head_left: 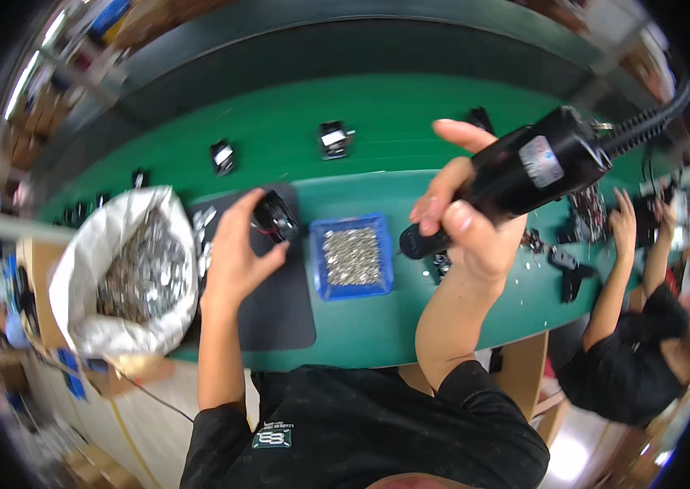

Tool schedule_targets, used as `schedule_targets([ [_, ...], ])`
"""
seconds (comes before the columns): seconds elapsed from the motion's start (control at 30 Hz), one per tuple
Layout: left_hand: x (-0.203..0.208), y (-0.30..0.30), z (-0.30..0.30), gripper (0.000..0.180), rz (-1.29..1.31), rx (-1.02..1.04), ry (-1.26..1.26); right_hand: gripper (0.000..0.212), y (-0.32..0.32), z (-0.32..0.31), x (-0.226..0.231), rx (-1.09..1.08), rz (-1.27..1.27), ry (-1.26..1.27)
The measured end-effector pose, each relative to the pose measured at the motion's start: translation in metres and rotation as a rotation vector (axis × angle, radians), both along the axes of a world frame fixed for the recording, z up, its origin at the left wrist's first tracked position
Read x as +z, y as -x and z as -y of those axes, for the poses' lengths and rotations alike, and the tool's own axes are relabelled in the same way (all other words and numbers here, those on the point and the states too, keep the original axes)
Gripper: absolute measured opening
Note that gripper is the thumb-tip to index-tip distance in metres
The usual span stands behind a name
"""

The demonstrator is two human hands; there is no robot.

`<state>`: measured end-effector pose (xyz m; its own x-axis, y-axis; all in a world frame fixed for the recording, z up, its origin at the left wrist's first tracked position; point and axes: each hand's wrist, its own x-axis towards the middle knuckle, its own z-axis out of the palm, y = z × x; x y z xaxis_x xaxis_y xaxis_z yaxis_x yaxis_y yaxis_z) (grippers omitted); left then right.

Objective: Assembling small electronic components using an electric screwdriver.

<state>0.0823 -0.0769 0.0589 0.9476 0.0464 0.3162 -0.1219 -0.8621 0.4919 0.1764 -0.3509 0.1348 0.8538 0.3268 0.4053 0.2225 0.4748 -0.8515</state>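
Note:
My left hand (235,248) is closed round a black plastic housing (276,217), fingers at its far edge and thumb at its near side. A bit of red wire shows inside the housing, which is over a dark mat (280,314). In my right hand (475,220) is a black electric screwdriver (516,171), its cable running off to the upper right. The tip end of the screwdriver points left, above the bench beside a blue tray (319,287). That tray is filled with small silvery screws (351,256).
A white sack (76,285) of flat metal pieces stands left of the mat. Black units (334,139) sit spaced along the green belt (280,122) at the back. At the right a co-worker (642,342) handles parts, with wires (585,210) and black pieces (571,273) nearby.

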Motion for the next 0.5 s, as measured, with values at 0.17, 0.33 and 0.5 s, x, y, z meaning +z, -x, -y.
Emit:
schedule_targets([
  [0.17, -0.036, 0.069, -0.007, 0.072, -0.176, -0.053, 0.069, 0.055, 0.014, -0.044, -0.025, -0.098, 0.044, 0.055],
  [0.33, -0.042, 0.106, -0.013, 0.084, -0.103, 0.015, 0.042, 0.046, 0.041, -0.044, -0.076, -0.193, -0.005, 0.051],
  [0.5, -0.048, 0.151, -0.037, 0.079, -0.083, 0.217, -0.094, 0.045, 0.06, -0.048, -0.109, -0.367, 0.02, 0.101],
])
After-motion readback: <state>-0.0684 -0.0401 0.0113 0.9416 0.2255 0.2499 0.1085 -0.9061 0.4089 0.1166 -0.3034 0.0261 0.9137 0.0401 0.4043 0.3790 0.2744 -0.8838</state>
